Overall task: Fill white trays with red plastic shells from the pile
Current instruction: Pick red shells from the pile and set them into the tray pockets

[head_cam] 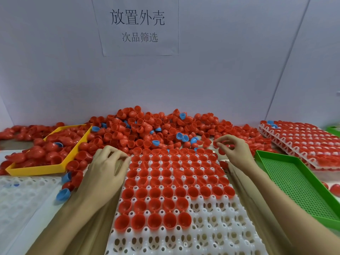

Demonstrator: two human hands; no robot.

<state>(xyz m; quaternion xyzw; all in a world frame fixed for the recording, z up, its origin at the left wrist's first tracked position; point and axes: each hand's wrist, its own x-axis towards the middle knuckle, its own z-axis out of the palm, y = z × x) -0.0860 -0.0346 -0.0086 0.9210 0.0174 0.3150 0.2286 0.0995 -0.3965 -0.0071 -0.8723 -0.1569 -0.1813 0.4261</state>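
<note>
A white tray (217, 234) lies in front of me, its far rows filled with red shells (166, 179) and its near rows bare. Behind it a big pile of red shells (147, 127) with a few blue ones reaches the wall. My left hand (108, 162) rests at the tray's far left corner with fingers curled; whether it holds anything is hidden. My right hand (233, 148) hovers over the tray's far right corner and pinches a red shell (219, 144) between thumb and fingers.
A yellow tray (38, 169) full of red shells sits at the left. An empty green mesh tray (298, 183) lies at the right, with stacked filled white trays (301, 142) behind it. Another white tray (20, 196) lies at near left. Blue shells (63, 194) lie loose by my left wrist.
</note>
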